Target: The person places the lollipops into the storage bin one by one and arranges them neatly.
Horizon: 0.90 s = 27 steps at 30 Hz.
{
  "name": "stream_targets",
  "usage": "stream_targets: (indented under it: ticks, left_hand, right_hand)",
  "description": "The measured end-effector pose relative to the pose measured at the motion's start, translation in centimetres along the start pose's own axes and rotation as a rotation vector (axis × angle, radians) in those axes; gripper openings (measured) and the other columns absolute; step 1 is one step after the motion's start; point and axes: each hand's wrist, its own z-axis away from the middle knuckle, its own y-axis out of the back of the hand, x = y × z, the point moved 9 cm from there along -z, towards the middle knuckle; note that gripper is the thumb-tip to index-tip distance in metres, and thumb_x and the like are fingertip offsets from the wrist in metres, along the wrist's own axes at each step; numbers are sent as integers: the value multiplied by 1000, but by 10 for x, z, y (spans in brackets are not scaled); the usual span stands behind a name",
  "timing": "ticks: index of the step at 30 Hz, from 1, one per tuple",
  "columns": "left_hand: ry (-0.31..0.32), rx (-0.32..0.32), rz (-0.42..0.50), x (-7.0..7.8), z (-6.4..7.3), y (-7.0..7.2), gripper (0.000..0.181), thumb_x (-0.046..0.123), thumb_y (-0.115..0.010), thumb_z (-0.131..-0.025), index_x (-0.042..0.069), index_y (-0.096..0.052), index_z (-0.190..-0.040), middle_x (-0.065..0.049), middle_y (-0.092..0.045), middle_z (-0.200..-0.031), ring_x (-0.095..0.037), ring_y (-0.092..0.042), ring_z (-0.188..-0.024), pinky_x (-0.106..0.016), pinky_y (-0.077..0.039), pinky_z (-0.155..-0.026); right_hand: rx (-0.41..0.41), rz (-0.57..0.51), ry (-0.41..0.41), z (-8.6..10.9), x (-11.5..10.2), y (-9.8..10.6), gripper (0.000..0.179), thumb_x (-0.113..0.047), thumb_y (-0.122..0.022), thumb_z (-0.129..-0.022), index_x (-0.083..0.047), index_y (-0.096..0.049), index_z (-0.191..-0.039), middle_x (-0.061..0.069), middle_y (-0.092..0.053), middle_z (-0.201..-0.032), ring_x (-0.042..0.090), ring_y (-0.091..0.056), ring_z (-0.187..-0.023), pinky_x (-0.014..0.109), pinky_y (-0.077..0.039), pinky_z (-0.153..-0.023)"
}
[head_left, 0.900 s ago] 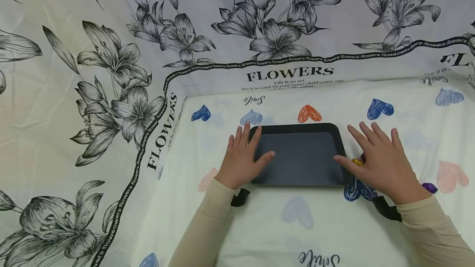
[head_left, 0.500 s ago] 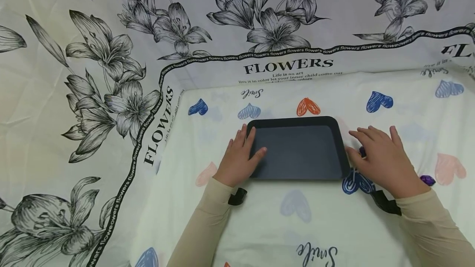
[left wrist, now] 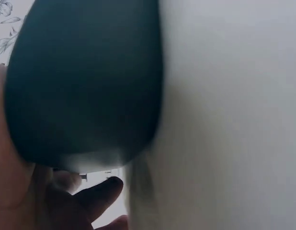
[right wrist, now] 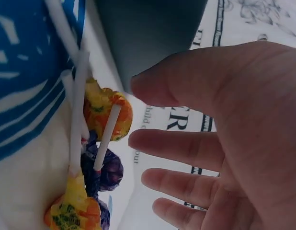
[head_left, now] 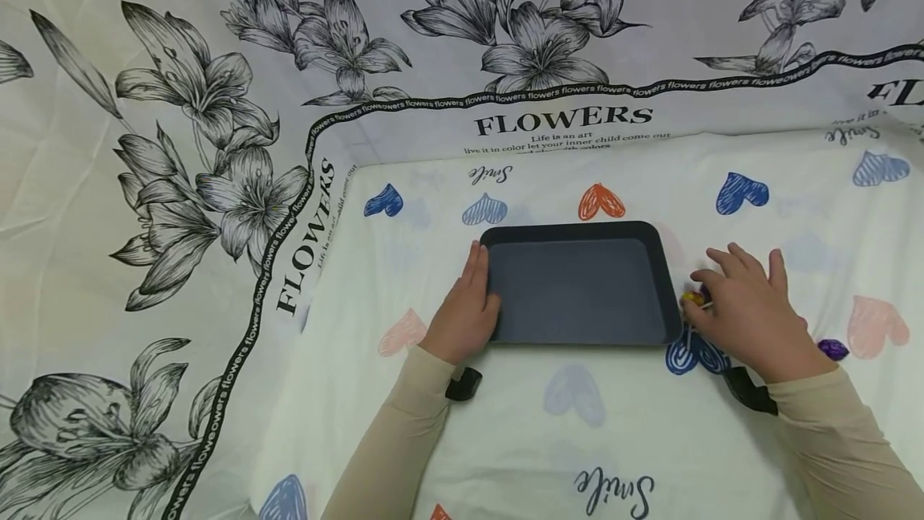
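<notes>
Lying under the tray (head_left: 577, 291): heart-print cloth (head_left: 505, 440). Tray's left edge is touched by left hand (head_left: 464, 307), fingers straight, together. Right of tray, right hand (head_left: 754, 315) is held beside lollipops (right wrist: 97, 112), thumb and fingers apart. Beyond tray, flower-print cloth (head_left: 447, 62) is seen.

White heart-print cloth (head_left: 469, 456) beside black-bordered floral fabric (head_left: 58, 183).

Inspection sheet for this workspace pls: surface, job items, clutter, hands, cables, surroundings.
Surface: white heart-print cloth, lightly wrinkled.
Job items: dark tray; lollipops by its right edge, yellow-orange and purple wrappers; purple-wrapped item farther right.
Clutter: nothing seen beyond these.
Left hand: fingers along tray's left edge.
Right hand: beside lollipops, thumb and fingers apart, no grip seen.
Cables: nothing seen.
Surroundings: floral cloth with FLOWERS lettering.
</notes>
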Motion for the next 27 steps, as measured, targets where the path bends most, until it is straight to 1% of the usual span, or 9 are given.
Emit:
stream_targets:
  ticks: [2,6,8,12,15,19,23,27]
  left_hand:
    - [7,12,27,-2,1,0,69,20,-37,-109,5,-5,-169,-9,-4,-177,-21,-12,-161,-45,-19,-128]
    - [18,46,53,-5,3,1,66,16,-37,-109,1,-11,-168,-14,-17,-175,-26,-21,-160,-45,-18,-128]
    - [24,61,69,-5,3,0,66,15,-37,-109,1,-11,-168,-15,-21,-173,-29,-25,-159,-45,-19,-128]
    - [41,81,88,-5,4,1,66,13,-36,-108,-1,-10,-167,-18,-26,-171,-32,-29,-157,-46,-24,-126]
    - [39,107,50,-3,3,2,65,12,-37,-107,-4,-14,-166,-22,-35,-167,-37,-37,-153,-47,-31,-123]
    - [18,150,-26,0,2,3,63,10,-40,-105,-7,-24,-163,-26,-50,-155,-44,-48,-142,-51,-38,-117]
    - [12,164,-67,0,2,4,63,11,-42,-104,-7,-27,-163,-27,-55,-148,-45,-52,-134,-53,-39,-114]
    - [11,175,-100,-1,4,6,63,13,-44,-104,-6,-29,-162,-27,-59,-137,-44,-56,-124,-52,-43,-109]
  right_hand:
    - [-2,5,-6,0,1,-1,37,-20,-76,-90,10,-73,-113,40,-46,-145,60,-28,-144,75,11,-117]
    - [-12,16,-5,-1,2,-3,29,-19,-77,-89,7,-77,-102,39,-48,-144,60,-29,-143,76,9,-117]
    - [-18,24,-1,-1,2,-4,26,-19,-78,-88,5,-79,-98,39,-48,-144,60,-30,-142,76,9,-117]
    - [-27,22,1,-1,3,-8,26,-20,-79,-88,4,-79,-96,39,-49,-144,60,-30,-142,75,9,-117]
    - [-27,10,-7,-1,4,-8,24,-20,-79,-88,3,-79,-94,39,-49,-144,60,-31,-142,74,11,-117]
    - [10,-12,-12,1,3,0,23,-20,-80,-86,3,-78,-90,38,-51,-142,58,-31,-143,74,12,-117]
    - [39,-17,-13,2,-1,10,27,-19,-81,-84,6,-77,-92,39,-51,-140,57,-30,-144,75,11,-117]
    - [50,-8,-10,4,-4,17,29,-19,-82,-84,7,-76,-96,39,-51,-139,57,-30,-145,76,7,-117]
